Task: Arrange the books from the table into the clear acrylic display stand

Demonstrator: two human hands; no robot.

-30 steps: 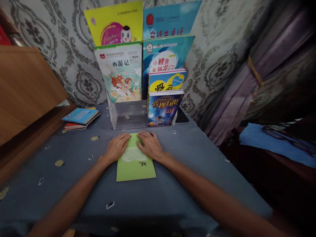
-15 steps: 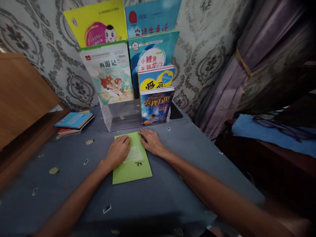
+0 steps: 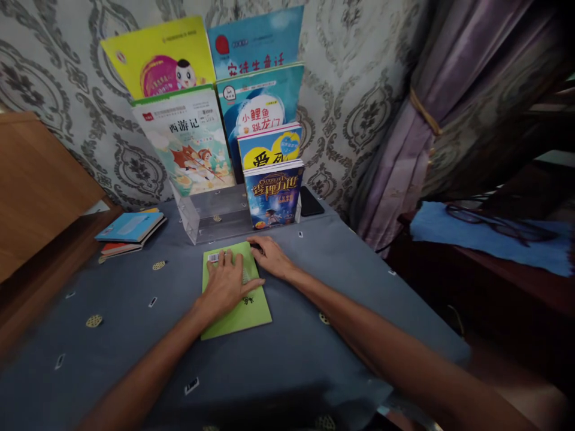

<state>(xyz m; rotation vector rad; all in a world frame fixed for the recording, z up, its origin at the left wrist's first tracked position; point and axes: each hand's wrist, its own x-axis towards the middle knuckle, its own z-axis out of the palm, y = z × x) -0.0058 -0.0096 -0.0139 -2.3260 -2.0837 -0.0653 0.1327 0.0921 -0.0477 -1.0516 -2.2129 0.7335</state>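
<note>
A thin green book [image 3: 238,320] lies flat on the cloth-covered table, a barcode and small dark print showing on its upward side. My left hand [image 3: 226,284] rests palm down across it, fingers spread toward the top and thumb stretched to the right edge. At the book's top right corner, my right hand [image 3: 272,257] has its fingers curled in, with fingertips and thumb at the edge. The left hand covers much of the middle of the cover.
Behind stands a clear acrylic rack [image 3: 193,221] with several upright books, a blue one [image 3: 274,197] in front. A dark phone [image 3: 311,202] lies right of it. Small books [image 3: 130,227] are stacked at left. Glasses [image 3: 489,224] rest on a blue cloth [image 3: 426,230] at right.
My left hand has opened out flat, its thumb now reaching right across the book, and the barcode shows. My right hand stays at the corner, fingers more curled. The view has shifted slightly.
</note>
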